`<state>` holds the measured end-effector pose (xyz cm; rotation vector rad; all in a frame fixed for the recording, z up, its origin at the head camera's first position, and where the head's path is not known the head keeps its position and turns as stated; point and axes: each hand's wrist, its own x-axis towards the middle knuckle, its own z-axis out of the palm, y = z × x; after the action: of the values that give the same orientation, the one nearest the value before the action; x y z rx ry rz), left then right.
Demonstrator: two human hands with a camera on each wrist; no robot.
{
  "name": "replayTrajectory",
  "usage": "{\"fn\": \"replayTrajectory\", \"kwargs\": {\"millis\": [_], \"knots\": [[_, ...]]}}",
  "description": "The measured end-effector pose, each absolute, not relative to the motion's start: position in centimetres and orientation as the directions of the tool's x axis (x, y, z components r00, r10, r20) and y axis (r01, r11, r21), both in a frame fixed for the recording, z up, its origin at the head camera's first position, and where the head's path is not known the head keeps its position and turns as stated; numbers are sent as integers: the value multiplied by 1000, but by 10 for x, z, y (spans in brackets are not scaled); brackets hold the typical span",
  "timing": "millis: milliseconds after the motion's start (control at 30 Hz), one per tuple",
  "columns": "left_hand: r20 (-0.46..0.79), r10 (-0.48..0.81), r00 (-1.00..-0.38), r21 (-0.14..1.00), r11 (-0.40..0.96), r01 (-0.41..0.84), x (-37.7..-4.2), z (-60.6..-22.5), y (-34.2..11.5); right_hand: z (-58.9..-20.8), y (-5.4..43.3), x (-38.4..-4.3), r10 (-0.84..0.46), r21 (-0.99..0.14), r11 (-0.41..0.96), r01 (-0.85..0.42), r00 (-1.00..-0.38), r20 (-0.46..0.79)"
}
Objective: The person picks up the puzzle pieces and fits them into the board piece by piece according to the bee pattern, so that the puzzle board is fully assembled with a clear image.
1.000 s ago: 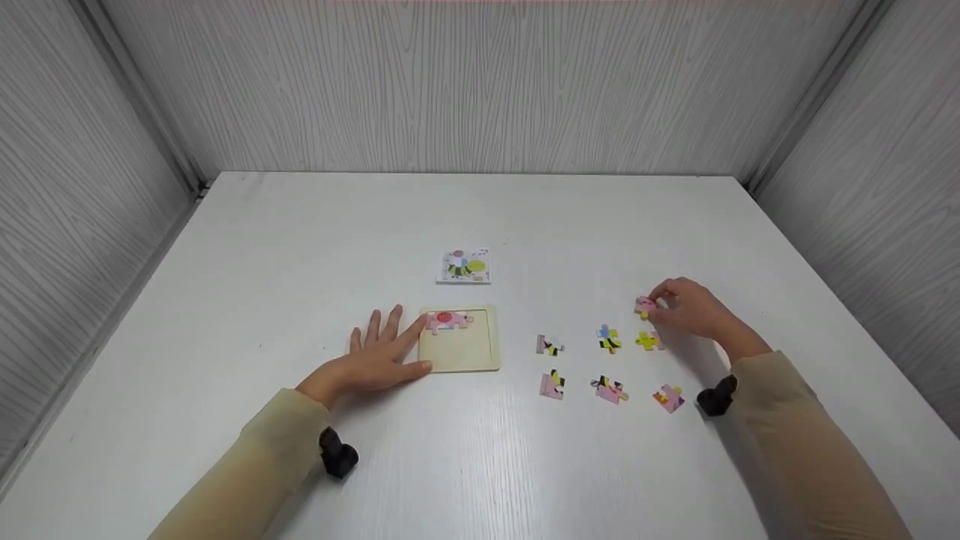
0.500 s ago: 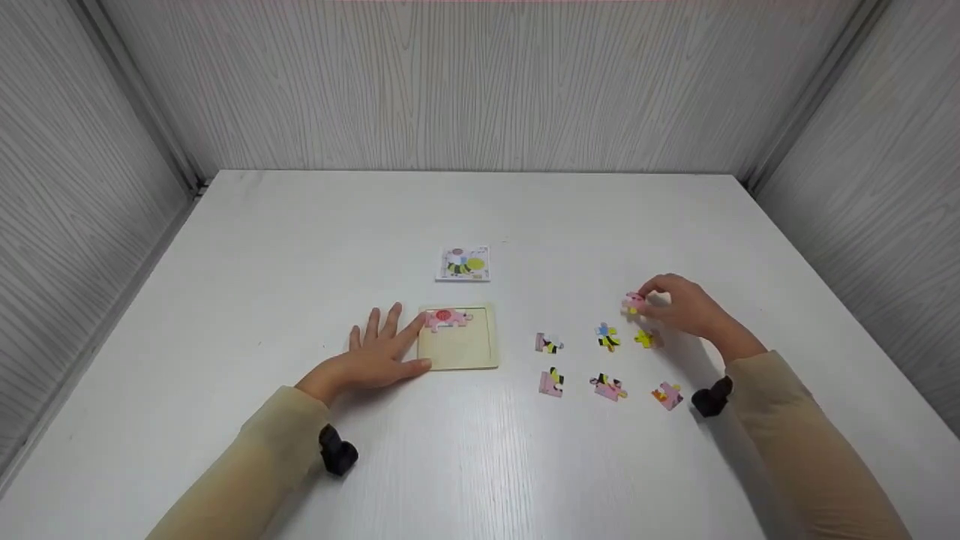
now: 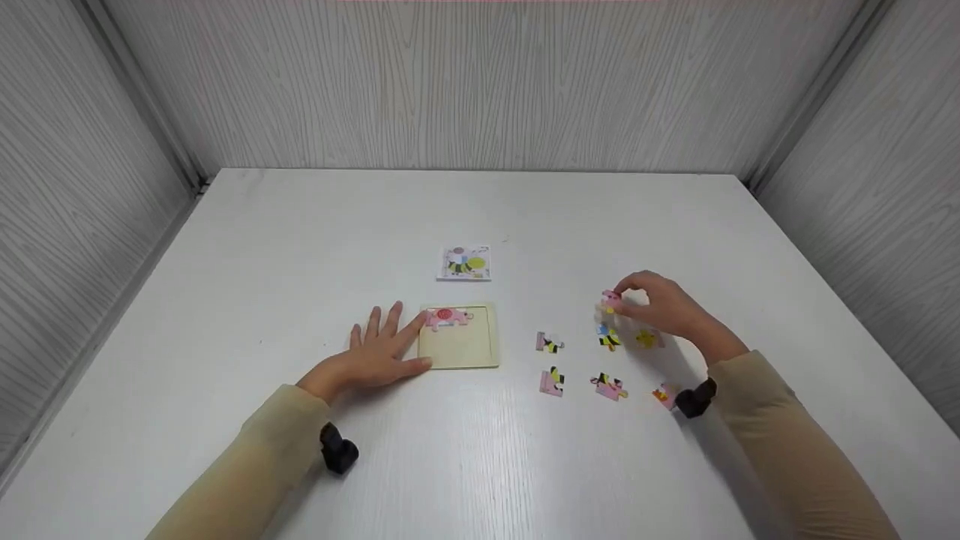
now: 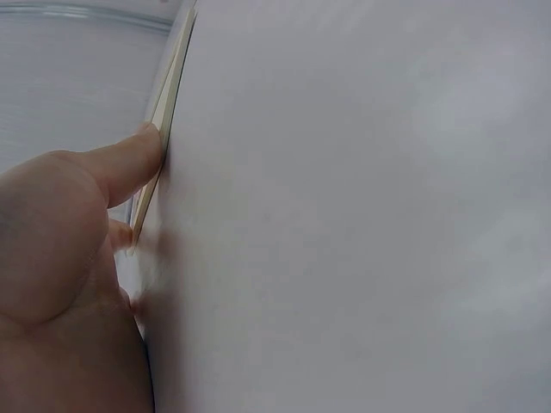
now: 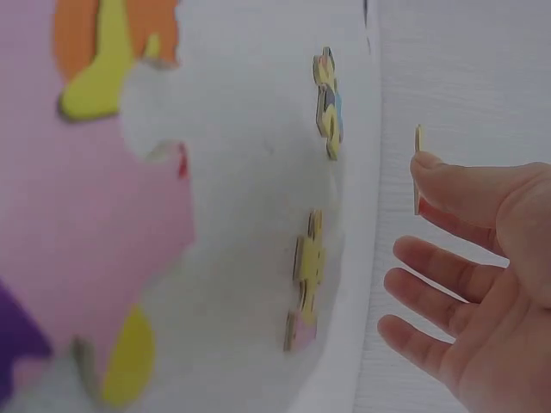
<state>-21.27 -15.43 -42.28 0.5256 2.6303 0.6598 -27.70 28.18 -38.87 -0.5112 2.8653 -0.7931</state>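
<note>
Piece-fitting step, I'd say: my right hand [image 3: 664,306] pinches a pink piece [image 3: 611,298].
Left hand [image 3: 377,360] spread, touching tray [image 3: 459,351]; next likely needs aligning piece there.

there are seven loose puzzle pieces [image 3: 608,386], one tray [image 3: 461,349] and one picture card [image 3: 464,263].
</note>
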Motion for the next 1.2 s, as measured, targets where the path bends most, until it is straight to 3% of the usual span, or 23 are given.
{"fn": "replayTrajectory", "kwargs": {"millis": [433,1200], "knots": [[-265,431,-862,516,819,251,-213,-422,-154,-386,253,-274,-453,-560,728,-396,-891,41],[-288,420,-861,511,827,233,-215,-425,-154,-384,187,-277,-531,-565,689,-454,-847,32]]}}
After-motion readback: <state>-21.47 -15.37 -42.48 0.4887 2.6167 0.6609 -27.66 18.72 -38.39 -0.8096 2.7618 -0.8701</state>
